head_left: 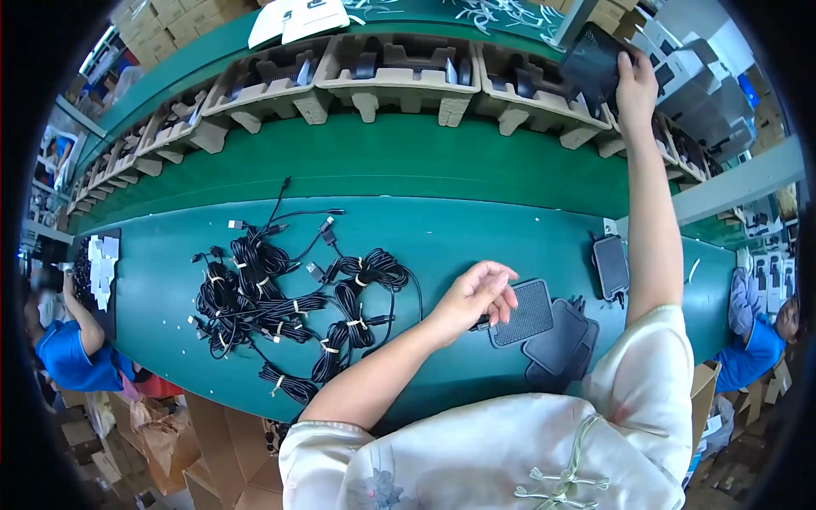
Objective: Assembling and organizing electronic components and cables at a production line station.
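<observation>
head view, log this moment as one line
left hand: half-curled over dark mesh-faced rectangular pad, contact unclear | right hand: gripping black rectangular panel near brown moulded trays | green table: tied black cable bundles

I wear a pale cream shirt (476,442) with a soft sheen and loose short sleeves (327,446). Light green cord (568,480) is knotted into looped fastenings at my chest. A blue-grey flower (384,490) decorates the front, beside faint green stems. My left hand (483,296) and right hand (637,89) are bare.
</observation>
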`<control>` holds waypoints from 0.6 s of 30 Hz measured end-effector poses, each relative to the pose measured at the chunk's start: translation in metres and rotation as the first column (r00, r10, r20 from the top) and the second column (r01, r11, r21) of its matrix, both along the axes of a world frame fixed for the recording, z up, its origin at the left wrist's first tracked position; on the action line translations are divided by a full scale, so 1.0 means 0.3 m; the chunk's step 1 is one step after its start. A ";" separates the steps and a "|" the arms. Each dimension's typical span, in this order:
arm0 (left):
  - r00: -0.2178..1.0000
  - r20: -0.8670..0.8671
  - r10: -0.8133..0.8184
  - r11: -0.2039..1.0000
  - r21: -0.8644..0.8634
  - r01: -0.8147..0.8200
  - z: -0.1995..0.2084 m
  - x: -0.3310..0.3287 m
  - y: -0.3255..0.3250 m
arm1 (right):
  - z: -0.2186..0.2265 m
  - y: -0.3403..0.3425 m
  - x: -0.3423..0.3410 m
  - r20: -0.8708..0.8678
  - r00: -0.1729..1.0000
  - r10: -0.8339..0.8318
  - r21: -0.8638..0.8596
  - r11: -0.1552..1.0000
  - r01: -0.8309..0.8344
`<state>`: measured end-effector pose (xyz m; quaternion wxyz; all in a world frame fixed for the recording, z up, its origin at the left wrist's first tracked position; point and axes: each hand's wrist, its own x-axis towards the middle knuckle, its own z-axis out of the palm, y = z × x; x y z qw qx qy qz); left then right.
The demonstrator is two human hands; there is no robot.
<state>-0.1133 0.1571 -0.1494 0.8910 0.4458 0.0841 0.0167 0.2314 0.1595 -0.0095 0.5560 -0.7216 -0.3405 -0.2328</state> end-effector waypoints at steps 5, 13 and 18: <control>1.000 0.000 0.018 0.999 -0.040 -0.018 -0.023 -0.001 0.005 | -0.070 0.106 0.196 0.208 0.968 -0.141 -0.297 0.934 0.200; 1.000 0.000 0.025 0.994 -0.110 -0.025 -0.039 0.018 0.017 | -0.164 0.150 0.391 0.211 0.959 0.188 -0.556 0.830 -0.041; 1.000 -0.001 0.028 0.994 -0.104 -0.028 -0.033 0.023 0.007 | -0.242 0.096 0.259 0.490 0.864 -0.112 -0.672 0.582 0.457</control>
